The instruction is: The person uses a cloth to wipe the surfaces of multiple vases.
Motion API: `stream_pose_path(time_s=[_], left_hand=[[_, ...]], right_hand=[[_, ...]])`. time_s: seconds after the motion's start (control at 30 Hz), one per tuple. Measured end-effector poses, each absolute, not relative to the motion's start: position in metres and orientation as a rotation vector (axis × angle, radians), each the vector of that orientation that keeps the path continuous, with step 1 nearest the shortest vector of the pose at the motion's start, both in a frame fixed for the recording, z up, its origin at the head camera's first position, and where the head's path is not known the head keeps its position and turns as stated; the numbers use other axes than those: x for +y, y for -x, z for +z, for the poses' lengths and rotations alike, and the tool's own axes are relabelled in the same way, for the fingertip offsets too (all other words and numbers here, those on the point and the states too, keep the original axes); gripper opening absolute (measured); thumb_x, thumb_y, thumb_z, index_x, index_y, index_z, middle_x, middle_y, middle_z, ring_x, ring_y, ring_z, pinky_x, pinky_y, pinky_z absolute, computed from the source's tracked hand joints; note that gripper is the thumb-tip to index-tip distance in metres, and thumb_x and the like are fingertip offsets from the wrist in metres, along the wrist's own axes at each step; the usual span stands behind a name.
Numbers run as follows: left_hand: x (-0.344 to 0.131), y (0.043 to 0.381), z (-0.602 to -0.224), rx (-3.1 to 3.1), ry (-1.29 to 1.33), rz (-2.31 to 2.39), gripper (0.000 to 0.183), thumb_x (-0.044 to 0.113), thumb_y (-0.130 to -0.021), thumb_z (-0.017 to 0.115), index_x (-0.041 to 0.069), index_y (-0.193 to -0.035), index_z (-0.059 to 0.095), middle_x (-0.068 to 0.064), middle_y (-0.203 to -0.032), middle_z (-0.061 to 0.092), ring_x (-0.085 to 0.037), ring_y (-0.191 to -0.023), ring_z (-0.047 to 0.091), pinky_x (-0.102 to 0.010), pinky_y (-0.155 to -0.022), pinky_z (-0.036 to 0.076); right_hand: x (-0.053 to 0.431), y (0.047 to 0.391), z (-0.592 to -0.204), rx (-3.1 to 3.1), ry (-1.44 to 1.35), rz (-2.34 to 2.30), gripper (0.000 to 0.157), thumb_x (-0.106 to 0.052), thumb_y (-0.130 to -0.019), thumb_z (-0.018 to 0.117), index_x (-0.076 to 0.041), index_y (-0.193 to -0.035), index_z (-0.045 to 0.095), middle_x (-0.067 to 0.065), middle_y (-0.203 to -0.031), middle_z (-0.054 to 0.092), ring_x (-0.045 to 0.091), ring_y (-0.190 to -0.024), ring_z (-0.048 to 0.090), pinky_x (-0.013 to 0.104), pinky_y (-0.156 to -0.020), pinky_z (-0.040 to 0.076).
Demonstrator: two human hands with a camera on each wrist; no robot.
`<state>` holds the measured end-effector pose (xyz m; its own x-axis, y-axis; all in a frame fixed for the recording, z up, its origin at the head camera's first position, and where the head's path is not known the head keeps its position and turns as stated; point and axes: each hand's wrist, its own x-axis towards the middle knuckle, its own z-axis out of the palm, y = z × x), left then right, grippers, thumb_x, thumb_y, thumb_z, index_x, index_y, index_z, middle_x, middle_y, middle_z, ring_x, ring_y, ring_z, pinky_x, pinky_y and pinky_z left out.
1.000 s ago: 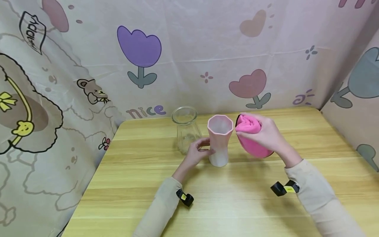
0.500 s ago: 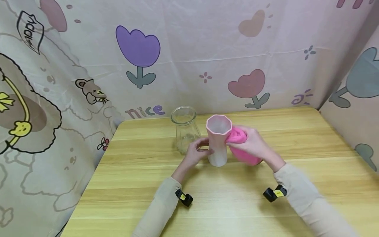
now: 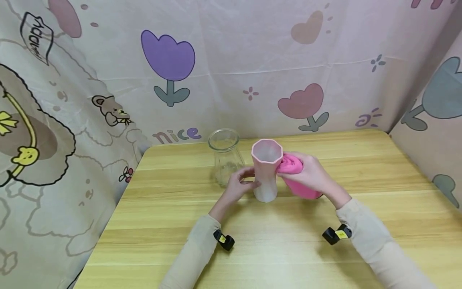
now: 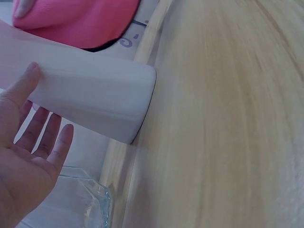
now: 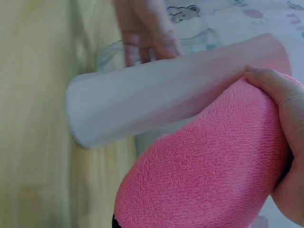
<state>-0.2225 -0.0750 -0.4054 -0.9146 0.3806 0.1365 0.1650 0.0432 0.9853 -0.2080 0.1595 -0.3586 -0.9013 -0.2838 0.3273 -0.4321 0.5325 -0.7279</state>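
Note:
A pink-and-white vase point(image 3: 265, 182) with an eight-sided rim stands upright on the wooden table. From its left side my left hand point(image 3: 236, 188) holds it, the thumb on the near face and the fingers around behind; the left wrist view shows these fingers point(image 4: 61, 145) loosely bent beside the vase. My right hand point(image 3: 311, 173) grips a bunched pink towel point(image 3: 304, 189) with a dark edge, held against the vase's upper right side. The towel's lower part point(image 5: 204, 166) hangs down in the right wrist view. Some fingers of the right hand are hidden by the towel.
Just behind my left hand stands a clear glass vase point(image 3: 224, 166) with a wide round lip. A printed curtain point(image 3: 231, 60) hangs along the table's back edge, and another point(image 3: 47, 160) on the left. The wooden table point(image 3: 274, 249) extends toward me.
My right hand has moved left and slightly down, bringing the towel from beside the pink-and-white vase up against it. The left hand and both vases stay where they were.

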Motion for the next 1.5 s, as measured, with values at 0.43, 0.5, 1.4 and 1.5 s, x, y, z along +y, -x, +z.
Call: stream_pose_path(time_s=[0.43, 0.5, 1.4, 1.5], left_hand=[[-0.076, 0.223, -0.405, 2.152, -0.545, 1.972, 0.047, -0.003, -0.077, 0.067, -0.002, -0.121, 0.052, -0.02, -0.118, 0.054, -0.031, -0.111, 0.05, -0.03, -0.089, 0.049], [-0.075, 0.223, -0.405, 2.15, -0.557, 1.966, 0.047, -0.003, -0.077, 0.067, -0.002, -0.122, 0.052, -0.02, -0.119, 0.054, -0.031, -0.111, 0.05, -0.03, -0.09, 0.049], [-0.075, 0.222, -0.411, 2.338, -0.584, 1.846, 0.056, 0.009, -0.075, 0.073, 0.004, -0.125, 0.048, -0.015, -0.122, 0.051, -0.032, -0.114, 0.047, -0.038, -0.094, 0.045], [-0.07, 0.224, -0.42, 2.548, -0.623, 1.737, 0.073, 0.022, -0.068, 0.08, 0.011, -0.13, 0.043, -0.008, -0.126, 0.048, -0.03, -0.115, 0.044, -0.044, -0.096, 0.042]], right_hand=[[0.152, 0.212, -0.412, -2.785, -0.787, 1.007, 0.031, -0.032, -0.07, 0.077, -0.018, -0.095, 0.065, -0.008, -0.081, 0.063, 0.008, -0.074, 0.057, 0.028, -0.068, 0.05], [0.153, 0.211, -0.408, -2.771, -0.76, 1.071, 0.033, -0.031, -0.07, 0.077, -0.018, -0.097, 0.065, -0.008, -0.083, 0.064, 0.008, -0.076, 0.059, 0.029, -0.069, 0.051], [0.143, 0.212, -0.419, -2.905, -0.792, 0.715, 0.019, -0.027, -0.069, 0.073, -0.019, -0.071, 0.056, -0.009, -0.062, 0.051, 0.007, -0.056, 0.046, 0.024, -0.054, 0.042], [0.15, 0.21, -0.409, -2.895, -0.768, 0.797, 0.023, -0.029, -0.07, 0.074, -0.019, -0.069, 0.053, -0.008, -0.06, 0.047, 0.008, -0.056, 0.044, 0.024, -0.054, 0.041]])
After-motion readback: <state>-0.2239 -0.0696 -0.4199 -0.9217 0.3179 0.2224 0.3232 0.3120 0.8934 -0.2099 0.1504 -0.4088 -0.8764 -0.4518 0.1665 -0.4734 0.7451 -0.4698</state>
